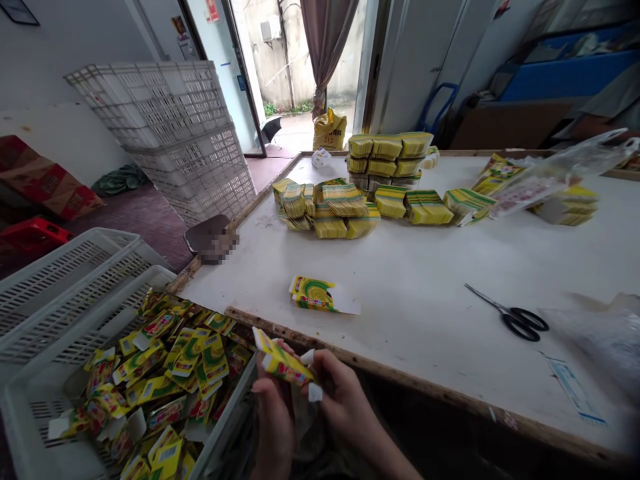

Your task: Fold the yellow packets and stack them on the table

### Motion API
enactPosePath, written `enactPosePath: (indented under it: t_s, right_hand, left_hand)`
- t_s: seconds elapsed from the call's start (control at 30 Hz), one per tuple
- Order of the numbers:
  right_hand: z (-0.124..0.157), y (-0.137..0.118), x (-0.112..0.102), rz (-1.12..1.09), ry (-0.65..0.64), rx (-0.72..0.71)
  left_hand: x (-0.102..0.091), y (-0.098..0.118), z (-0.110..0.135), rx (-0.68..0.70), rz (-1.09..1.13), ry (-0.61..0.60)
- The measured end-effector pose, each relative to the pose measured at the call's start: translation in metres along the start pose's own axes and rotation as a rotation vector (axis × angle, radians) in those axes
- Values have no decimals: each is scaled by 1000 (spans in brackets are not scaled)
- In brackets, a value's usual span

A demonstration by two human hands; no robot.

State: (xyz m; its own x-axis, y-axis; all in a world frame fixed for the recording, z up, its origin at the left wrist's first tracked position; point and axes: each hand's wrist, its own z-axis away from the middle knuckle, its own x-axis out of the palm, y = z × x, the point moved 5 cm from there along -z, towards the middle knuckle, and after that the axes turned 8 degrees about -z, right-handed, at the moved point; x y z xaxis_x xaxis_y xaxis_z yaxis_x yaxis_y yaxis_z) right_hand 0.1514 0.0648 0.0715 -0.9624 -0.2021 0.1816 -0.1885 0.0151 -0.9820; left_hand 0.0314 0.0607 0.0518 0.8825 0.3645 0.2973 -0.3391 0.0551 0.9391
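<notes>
Holding one carton (286, 364); two hands (276, 417) (345, 395)

Our left hand (274, 420) and right hand (343, 387) hold a yellow-green carton (285, 365) beside a perforated plastic crate (227, 417) of similar cartons (187, 353).

My carton (286, 365) looks glossy card, my worktop (410, 287) smooth with a rough wooden edge (430, 388), the crate (224, 420) plastic.

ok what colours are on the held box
The box is mostly yellow with green and red, head view.
</notes>
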Motion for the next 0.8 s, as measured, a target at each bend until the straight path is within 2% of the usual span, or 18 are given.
enactPosePath:
  t_s: [0.07,0.2,0.23,0.3,0.37,0.4,0.43,0.53,0.6,0.63,0.7,0.77,0.8]
  right_hand:
    - [-3,-2,-11,55,33,-45]
    - [-7,-10,-26,164,1,-99]
    - [-7,-14,-30,206,-6,-131]
    - [-7,-24,-38,319,-15,-222]
    - [-6,-34,-44,480,-30,-329]
    - [-5,-39,-45,574,-46,-381]
    - [-4,-42,-44,665,-73,-424]
    - [1,-44,-29,841,-217,-500]
    - [7,-40,-15,854,-306,-527]
    - [10,-38,-11,844,-308,-544]
    - [14,-36,-9,795,-179,-574]
    - [16,-31,-18,680,70,-538]
    - [16,-26,-24,599,179,-475]
  left_hand:
    - [0,-2,2,-16,-16,-18]
    - [-10,-1,-3,-7,-47,61]
    - [-13,2,-6,-8,-78,32]
    - [-19,13,-16,-37,-191,-165]
    - [-23,28,-21,-94,-312,-486]
    - [-26,37,-22,-101,-325,-610]
    - [-31,46,-24,-88,-347,-671]
    - [-35,61,-26,32,-641,-650]
    - [-24,54,-20,84,-879,-669]
    - [-16,48,-16,92,-950,-700]
    - [-4,34,-8,115,-994,-721]
    - [-2,25,-5,193,-1031,-629]
    - [-3,23,-5,248,-1062,-562]
